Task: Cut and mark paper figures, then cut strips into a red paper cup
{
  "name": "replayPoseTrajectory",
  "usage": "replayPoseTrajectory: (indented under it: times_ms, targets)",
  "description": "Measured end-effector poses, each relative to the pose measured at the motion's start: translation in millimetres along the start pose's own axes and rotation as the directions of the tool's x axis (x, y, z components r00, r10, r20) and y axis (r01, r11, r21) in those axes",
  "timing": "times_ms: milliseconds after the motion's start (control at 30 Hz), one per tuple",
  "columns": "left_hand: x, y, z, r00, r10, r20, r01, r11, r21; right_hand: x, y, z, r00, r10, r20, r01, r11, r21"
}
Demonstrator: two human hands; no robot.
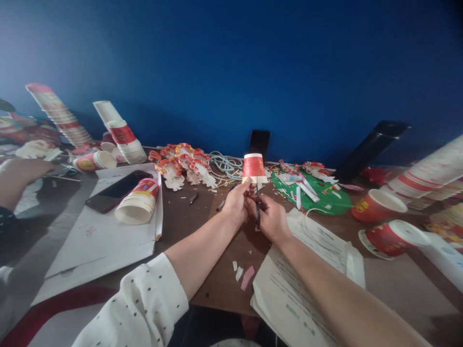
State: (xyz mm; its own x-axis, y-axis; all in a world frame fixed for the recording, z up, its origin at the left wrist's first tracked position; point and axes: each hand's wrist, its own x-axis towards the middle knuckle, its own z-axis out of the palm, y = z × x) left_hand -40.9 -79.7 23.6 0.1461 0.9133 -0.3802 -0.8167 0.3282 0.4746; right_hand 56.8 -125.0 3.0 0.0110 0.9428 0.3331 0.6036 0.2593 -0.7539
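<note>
A red and white paper cup [254,165], bottom up, is pinched at its rim by my left hand [236,205]. My right hand [273,219] is closed around dark-handled scissors [258,212]. Their blades point up at the cup's rim; whether they are cutting into it I cannot tell. Both hands are close together above the brown table [213,284]. Below them lie small white scraps and a pink scrap [248,278]. Beside my right forearm are printed sheets [289,289].
A phone [260,141] leans on the blue wall. Cut red-and-white paper pieces [184,164] and a green disc [338,205] with scraps lie behind my hands. Cups [135,205] and another phone [117,193] rest on a white board. Another person's hand [31,168] is at left.
</note>
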Motion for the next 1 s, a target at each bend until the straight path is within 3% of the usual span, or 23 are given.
replayPoseTrajectory:
  times_ms: [400, 700, 1000]
  targets:
    - [-3, 0, 2, 1.000, 0.000, 0.005, -0.001, 1.000, 0.029, -1, 2, 1, 1.000, 0.022, -0.021, -0.022, 1.000, -0.012]
    - [3, -11, -10, 0.986, -0.090, 0.138, 0.072, 0.988, 0.134, 5, 11, 2, 0.998, 0.032, -0.051, -0.027, 0.995, 0.091]
    - [-2, -7, -5, 0.991, -0.098, 0.093, 0.082, 0.983, 0.164, 5, 9, -1, 0.999, -0.007, -0.052, 0.009, 0.999, 0.041]
